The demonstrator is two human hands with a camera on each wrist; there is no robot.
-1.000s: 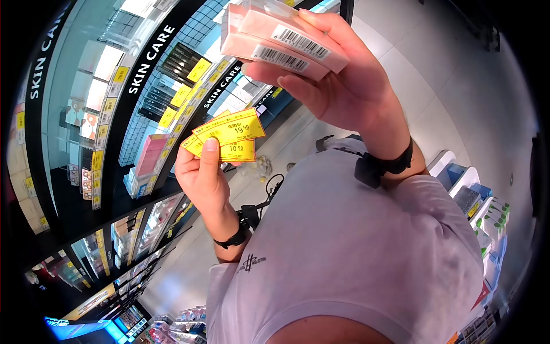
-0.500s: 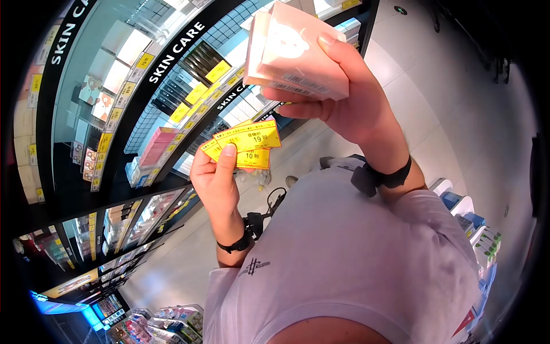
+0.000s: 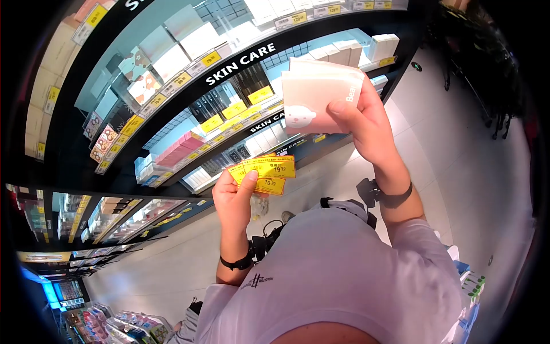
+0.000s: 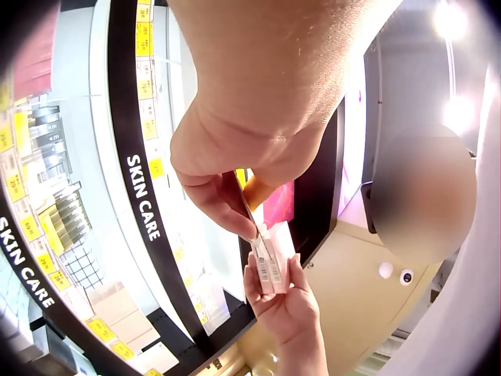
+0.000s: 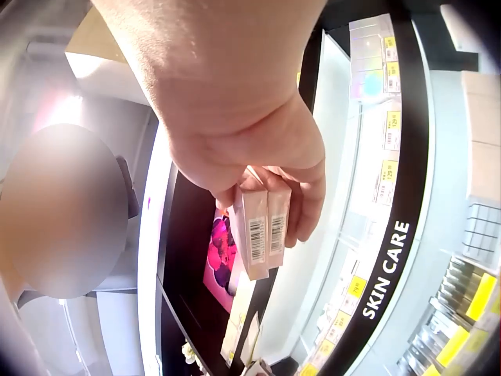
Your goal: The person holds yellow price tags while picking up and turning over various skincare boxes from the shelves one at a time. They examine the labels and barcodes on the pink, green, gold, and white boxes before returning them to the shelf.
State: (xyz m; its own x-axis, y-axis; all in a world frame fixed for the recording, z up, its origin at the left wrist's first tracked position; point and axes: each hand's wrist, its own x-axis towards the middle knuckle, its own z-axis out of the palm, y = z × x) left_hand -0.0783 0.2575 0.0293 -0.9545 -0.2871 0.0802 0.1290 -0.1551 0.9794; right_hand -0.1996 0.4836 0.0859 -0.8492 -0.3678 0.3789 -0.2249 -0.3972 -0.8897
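Pinching yellow price tags in left fingers | gripping two pink boxes in right fingers | squeeze lightly, leave prices uncovered

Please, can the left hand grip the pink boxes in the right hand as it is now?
Probably not freely: the left hand pinches yellow price tags, though nothing visible blocks its way to the pink boxes.
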